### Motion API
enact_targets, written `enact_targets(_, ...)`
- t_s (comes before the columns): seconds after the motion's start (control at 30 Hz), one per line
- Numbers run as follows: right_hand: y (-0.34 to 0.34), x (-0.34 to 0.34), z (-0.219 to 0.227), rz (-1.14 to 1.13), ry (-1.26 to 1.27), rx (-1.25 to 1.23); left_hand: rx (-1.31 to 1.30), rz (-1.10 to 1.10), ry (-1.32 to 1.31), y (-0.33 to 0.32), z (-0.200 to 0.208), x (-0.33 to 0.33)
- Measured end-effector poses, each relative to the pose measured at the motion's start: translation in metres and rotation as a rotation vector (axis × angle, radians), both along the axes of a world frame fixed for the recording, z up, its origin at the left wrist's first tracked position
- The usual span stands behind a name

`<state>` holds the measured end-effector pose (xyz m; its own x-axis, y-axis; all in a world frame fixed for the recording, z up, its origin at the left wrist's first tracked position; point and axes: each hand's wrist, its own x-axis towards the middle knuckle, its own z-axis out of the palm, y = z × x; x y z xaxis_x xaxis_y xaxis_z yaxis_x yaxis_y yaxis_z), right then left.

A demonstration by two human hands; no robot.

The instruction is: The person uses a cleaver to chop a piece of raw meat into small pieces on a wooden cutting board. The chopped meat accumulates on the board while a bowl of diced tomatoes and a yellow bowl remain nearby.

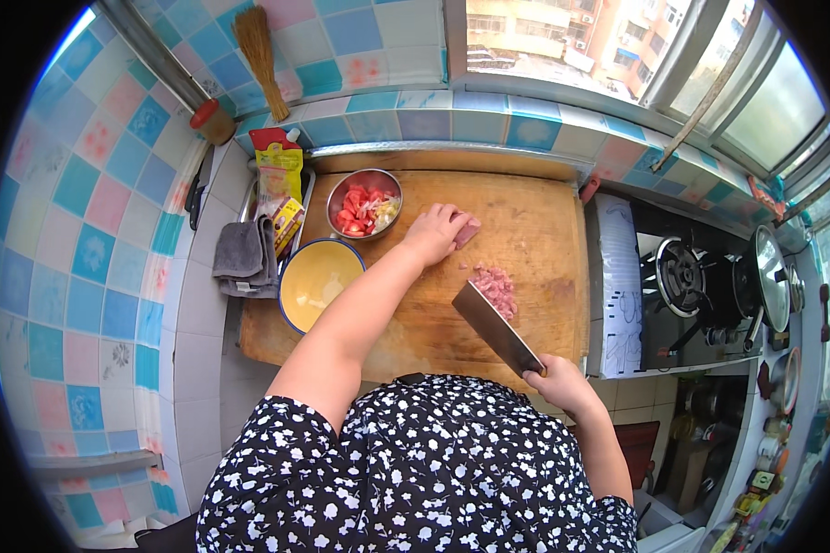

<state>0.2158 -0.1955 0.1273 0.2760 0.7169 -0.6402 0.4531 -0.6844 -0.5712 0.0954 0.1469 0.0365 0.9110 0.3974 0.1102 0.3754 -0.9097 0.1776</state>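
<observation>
Gripping cleaver [496, 328] — right hand [563, 384] closed around it; left hand [437, 232] half-curled over raw meat chunk [468, 233] — diced meat [494, 288] lying between.

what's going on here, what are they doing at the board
A person has their left hand on a piece of pink meat on a wooden board. Their right hand grips a cleaver by its handle, the blade close to a pile of small meat pieces. Toward the board's left side are a metal bowl holding chopped red pieces and a yellow bowl.
</observation>
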Motion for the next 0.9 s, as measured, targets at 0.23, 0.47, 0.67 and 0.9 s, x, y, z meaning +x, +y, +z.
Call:
enact_targets(0.23, 0.027, -0.020, -0.019, 0.145, -0.037, 0.045, -0.061, 0.223, -0.059, 0.000, 0.005, 0.006)
enact_targets(0.47, 0.024, -0.009, -0.025, -0.202, 0.048, 0.036, -0.862, 0.611, -0.609, -0.004, -0.002, -0.030)
enact_targets(0.67, 0.020, -0.007, -0.041, -0.283, 0.067, 0.087, -2.095, 0.553, -1.150, -0.094, -0.003, -0.072)
enact_targets(0.9, 0.019, -0.009, -0.048, -0.229, -0.016, 0.136, -1.584, 0.819, -0.493, -0.153, 0.013, -0.117)
